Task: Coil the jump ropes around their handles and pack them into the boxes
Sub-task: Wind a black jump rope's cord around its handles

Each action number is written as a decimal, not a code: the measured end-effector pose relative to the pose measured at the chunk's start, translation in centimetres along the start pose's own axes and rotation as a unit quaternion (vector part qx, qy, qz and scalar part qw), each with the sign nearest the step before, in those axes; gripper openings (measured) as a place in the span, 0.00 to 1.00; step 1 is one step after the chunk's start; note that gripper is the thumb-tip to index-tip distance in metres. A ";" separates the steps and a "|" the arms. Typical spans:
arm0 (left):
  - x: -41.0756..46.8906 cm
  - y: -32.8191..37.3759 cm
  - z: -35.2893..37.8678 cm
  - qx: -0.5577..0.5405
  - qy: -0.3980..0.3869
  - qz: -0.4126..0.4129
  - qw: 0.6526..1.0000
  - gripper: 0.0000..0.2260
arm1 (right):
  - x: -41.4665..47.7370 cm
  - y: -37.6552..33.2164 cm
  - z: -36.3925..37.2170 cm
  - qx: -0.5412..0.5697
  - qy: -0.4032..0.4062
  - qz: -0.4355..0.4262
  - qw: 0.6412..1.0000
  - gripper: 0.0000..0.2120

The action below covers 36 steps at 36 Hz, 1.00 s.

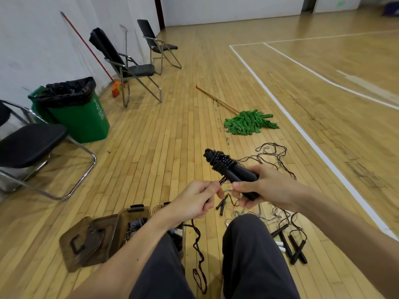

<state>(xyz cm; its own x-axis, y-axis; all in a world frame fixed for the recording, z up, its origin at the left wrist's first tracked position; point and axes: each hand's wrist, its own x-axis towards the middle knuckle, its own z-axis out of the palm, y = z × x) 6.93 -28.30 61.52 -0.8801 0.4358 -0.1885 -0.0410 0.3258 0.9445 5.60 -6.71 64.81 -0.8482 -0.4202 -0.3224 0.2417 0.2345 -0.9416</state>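
Fingers (244, 187) round two handles (239, 172), one rope (221, 162)

Wood-plank floor (164, 134), white court lines (280, 104) at right. Far centre: green mop (250, 123) lying flat. Near right: loose jump ropes (299, 253), tangled, black handles crossed. Near left: two brown boxes (123, 229), open, lids (86, 240) stacked just beside. Left: green bin (84, 117), folding chairs (32, 145).

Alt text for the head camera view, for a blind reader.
A person's right hand grips black jump-rope handles wound with cord; the left hand pinches the loose rope. Open brown boxes and tangled ropes lie on the wooden floor.
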 end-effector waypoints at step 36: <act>-0.3 2.6 -1.6 0.555 -0.058 0.038 0.829 0.14 | 2.7 2.9 1.2 -0.293 -0.098 0.116 0.944 0.05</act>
<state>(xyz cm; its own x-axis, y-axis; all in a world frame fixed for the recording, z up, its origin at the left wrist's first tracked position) 6.32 -28.95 64.45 -0.8055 0.5479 -0.2257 0.5306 0.8365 0.1369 4.57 -8.24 61.09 -0.6867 -0.4382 -0.5800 0.0604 0.7607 -0.6463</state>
